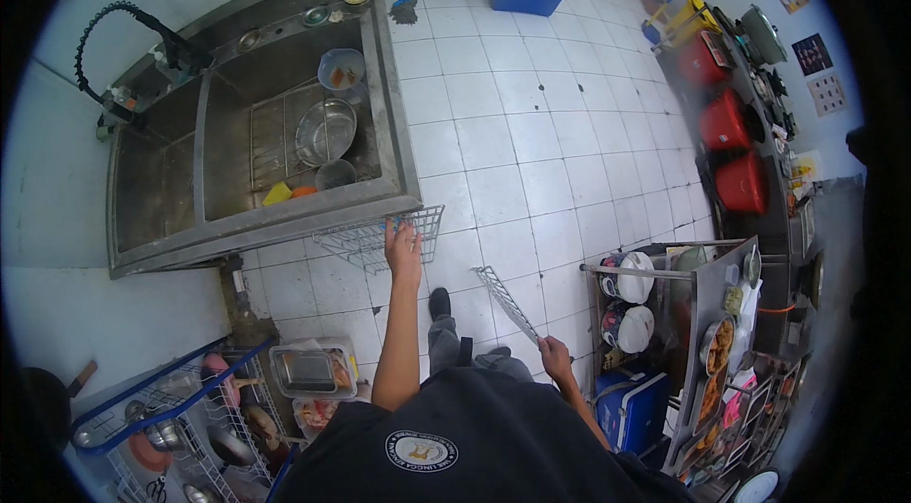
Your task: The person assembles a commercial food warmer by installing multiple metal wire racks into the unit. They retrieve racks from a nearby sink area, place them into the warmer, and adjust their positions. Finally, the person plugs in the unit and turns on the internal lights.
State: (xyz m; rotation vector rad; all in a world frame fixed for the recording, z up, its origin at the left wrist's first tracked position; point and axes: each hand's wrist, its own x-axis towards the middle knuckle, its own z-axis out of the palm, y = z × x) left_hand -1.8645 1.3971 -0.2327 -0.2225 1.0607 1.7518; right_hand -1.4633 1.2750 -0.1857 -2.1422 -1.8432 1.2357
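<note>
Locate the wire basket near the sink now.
The wire basket is left of centre in the head view, in the left hand, by the sink's near right corner.

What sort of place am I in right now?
It looks like a commercial kitchen, probably its washing-up area: there's a large metal double sink, a black sprayer tap and a blue-edged dish rack.

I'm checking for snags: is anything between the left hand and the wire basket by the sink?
Nothing visible: the left hand has hold of the wire basket. The front edge of the sink appears close by, but not between them.
</note>
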